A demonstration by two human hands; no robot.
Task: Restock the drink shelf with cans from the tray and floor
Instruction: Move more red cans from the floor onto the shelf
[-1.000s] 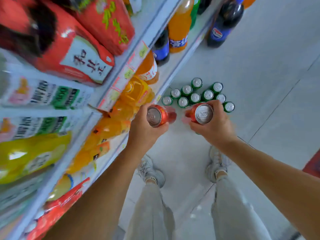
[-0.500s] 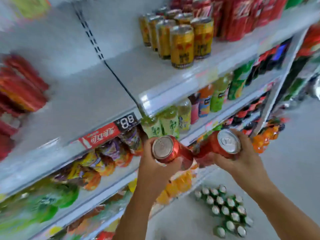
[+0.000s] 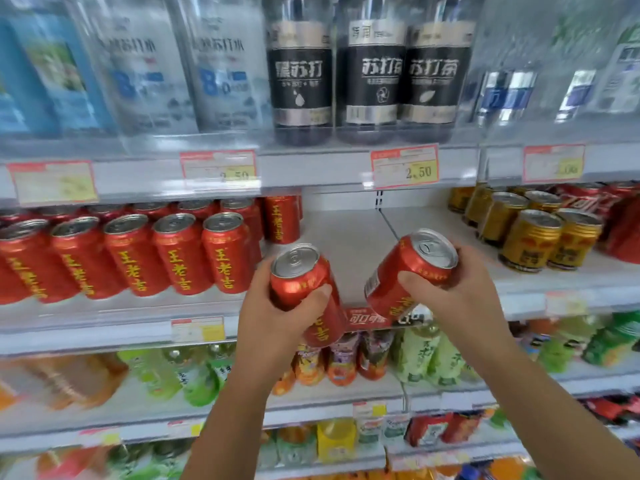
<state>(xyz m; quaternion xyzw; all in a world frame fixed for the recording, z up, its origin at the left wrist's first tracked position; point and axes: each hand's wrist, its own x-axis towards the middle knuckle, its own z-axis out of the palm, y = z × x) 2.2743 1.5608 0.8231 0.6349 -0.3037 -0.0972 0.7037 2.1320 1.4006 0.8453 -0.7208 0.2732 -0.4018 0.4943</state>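
Observation:
My left hand (image 3: pixel 273 317) grips a red can with yellow lettering (image 3: pixel 304 289), tilted with its silver top toward me. My right hand (image 3: pixel 460 292) grips a second red can (image 3: pixel 407 275), tilted the same way. Both cans hover in front of a bare stretch of the white drink shelf (image 3: pixel 349 244). Left of that gap stand rows of matching red cans (image 3: pixel 180 254). Right of it stand gold cans (image 3: pixel 530 237).
Above is a shelf of water bottles (image 3: pixel 221 64) and black-labelled bottles (image 3: pixel 370 77), with price tags (image 3: pixel 404 166) on its front edge. Below are shelves of green and orange drink bottles (image 3: pixel 419 351). More red packs (image 3: pixel 620 223) sit far right.
I have risen from the floor cans and turned to the shelf. Both hands lifted their red cans up to the level of the gap between the red and gold cans.

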